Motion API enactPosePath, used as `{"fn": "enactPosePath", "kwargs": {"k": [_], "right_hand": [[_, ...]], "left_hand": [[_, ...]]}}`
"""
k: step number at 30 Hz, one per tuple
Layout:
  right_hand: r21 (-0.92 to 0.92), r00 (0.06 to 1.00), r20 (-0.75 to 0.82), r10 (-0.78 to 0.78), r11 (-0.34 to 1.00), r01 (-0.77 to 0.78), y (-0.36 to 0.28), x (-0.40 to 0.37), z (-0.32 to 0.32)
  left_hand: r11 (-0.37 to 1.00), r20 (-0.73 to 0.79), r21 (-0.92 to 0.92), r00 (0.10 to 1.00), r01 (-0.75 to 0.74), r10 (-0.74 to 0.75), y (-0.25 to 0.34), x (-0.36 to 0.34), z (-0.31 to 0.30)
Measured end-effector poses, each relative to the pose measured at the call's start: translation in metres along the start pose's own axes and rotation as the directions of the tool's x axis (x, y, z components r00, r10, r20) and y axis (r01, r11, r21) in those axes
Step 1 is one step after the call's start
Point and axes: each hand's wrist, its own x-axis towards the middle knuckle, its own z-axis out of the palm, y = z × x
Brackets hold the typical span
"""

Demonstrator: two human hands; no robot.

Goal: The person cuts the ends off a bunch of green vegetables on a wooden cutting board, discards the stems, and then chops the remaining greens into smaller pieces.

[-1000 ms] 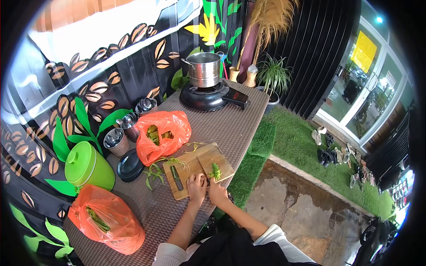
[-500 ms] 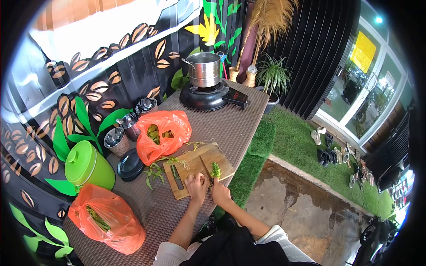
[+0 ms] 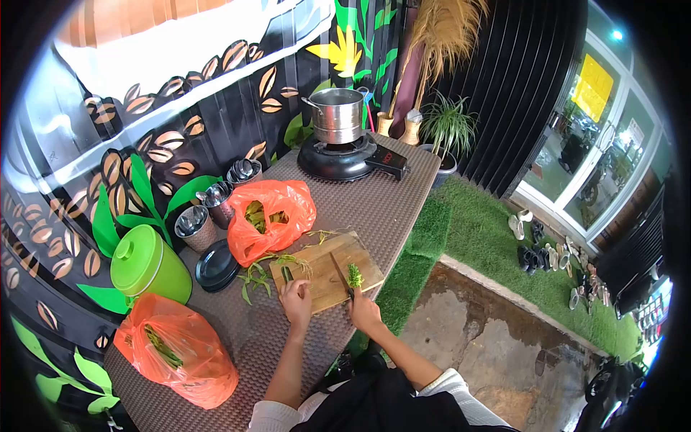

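A wooden cutting board (image 3: 327,291) lies near the table's front edge. My right hand (image 3: 366,314) grips a knife (image 3: 340,268), its blade angled across the board towards the far left. Chopped greens (image 3: 354,276) sit in a small heap beside the blade. My left hand (image 3: 295,302) is over the board's left end, near its handle slot, with the fingers bent together; whether a small piece is between them is hidden. Loose green stems and leaves (image 3: 257,279) spill over the board's left side onto the table.
An orange plastic bag of greens (image 3: 288,209) stands behind the board; another orange bag (image 3: 191,367) is at the near left. A green lidded container (image 3: 147,270), dark plates (image 3: 216,266) and cups of cutlery (image 3: 193,225) line the wall. A steel pot (image 3: 338,119) sits on a black stove (image 3: 335,160).
My left hand has moved left, away from the knife, to the board's handle end. My right hand stays on the knife with little movement. The view has shifted slightly.
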Motion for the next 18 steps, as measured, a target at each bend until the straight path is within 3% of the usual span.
{"fn": "enactPosePath", "kwargs": {"k": [4, 6, 9, 16, 18], "right_hand": [[0.018, 0.998, -0.018, -0.056, 0.998, 0.057, -0.002, -0.006, 0.001], [0.024, 0.999, 0.006, -0.049, 0.999, 0.049, -0.004, -0.01, 0.003], [0.047, 0.998, -0.052, 0.021, 0.999, -0.019, -0.005, -0.01, 0.004], [0.058, 0.998, -0.023, -0.056, 0.997, 0.057, 0.0, -0.017, -0.001], [0.043, 0.999, 0.028, -0.045, 0.998, 0.044, 0.001, -0.016, -0.003]], "left_hand": [[1.0, 0.049, -0.006, 0.999, 0.005, -0.005, -0.014, -0.005, -0.003], [0.986, 0.111, 0.141, 0.991, -0.09, 0.075, -0.014, -0.008, -0.002], [0.976, 0.14, 0.15, 0.981, -0.158, 0.138, -0.017, -0.004, -0.001], [0.982, 0.232, 0.17, 0.972, -0.087, 0.046, -0.002, 0.002, 0.005], [0.98, 0.283, -0.143, 0.955, 0.137, -0.092, -0.004, 0.002, 0.021]]}}
